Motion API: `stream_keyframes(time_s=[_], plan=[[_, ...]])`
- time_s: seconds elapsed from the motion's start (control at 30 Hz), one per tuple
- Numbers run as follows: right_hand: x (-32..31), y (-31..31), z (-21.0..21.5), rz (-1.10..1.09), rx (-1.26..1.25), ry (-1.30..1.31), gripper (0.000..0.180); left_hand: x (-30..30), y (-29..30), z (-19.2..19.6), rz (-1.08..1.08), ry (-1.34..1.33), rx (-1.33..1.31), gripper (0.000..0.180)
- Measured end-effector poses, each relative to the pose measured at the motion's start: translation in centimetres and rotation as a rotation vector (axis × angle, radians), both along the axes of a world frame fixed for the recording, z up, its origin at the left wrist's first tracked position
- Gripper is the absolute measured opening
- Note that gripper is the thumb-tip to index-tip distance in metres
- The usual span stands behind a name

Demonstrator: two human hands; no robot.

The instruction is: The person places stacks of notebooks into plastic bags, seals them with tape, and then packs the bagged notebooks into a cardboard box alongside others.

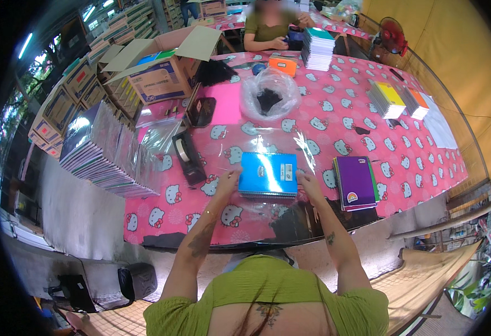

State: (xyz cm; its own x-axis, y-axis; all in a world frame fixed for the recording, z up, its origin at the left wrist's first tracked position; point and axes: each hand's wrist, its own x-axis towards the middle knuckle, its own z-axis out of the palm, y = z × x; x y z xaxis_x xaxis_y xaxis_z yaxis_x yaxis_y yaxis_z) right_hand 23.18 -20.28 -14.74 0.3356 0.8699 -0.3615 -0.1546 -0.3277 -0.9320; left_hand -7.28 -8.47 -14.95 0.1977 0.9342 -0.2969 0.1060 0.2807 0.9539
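Observation:
A blue spiral notebook (268, 174) lies on a clear plastic sheet (259, 140) spread over the pink patterned tablecloth (346, 120). My left hand (227, 182) touches the notebook's left edge, fingers pinching the plastic there. My right hand (308, 185) rests at its right edge, also on the plastic. Just right of that hand lies a purple notebook (356, 181) atop a small stack.
A black tape dispenser (188, 155) sits left of the notebook. A tall pile of wrapped notebooks (102, 151) is at far left, open cardboard box (158, 70) behind. A clear bag with dark items (269, 94), more notebook stacks (317, 47), and another person (268, 25) are across the table.

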Motion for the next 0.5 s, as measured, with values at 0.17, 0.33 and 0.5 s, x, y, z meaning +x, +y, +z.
stream_keyframes(time_s=[0.17, 0.33, 0.5], plan=[[-3.2, -9.0, 5.9, 0.684, 0.172, -0.569, 0.018, -8.3, -6.5, -2.1, -0.656, 0.385, 0.535, 0.028], [-2.4, -11.2, 1.4, 0.711, 0.402, -0.94, 0.016, -8.3, -8.2, 0.8, -0.871, 0.462, 0.724, 0.028], [-4.0, -11.1, 3.7, 0.735, 0.259, -1.02, 0.018, -8.9, -8.8, 2.8, -0.993, 0.613, 0.748, 0.025]])
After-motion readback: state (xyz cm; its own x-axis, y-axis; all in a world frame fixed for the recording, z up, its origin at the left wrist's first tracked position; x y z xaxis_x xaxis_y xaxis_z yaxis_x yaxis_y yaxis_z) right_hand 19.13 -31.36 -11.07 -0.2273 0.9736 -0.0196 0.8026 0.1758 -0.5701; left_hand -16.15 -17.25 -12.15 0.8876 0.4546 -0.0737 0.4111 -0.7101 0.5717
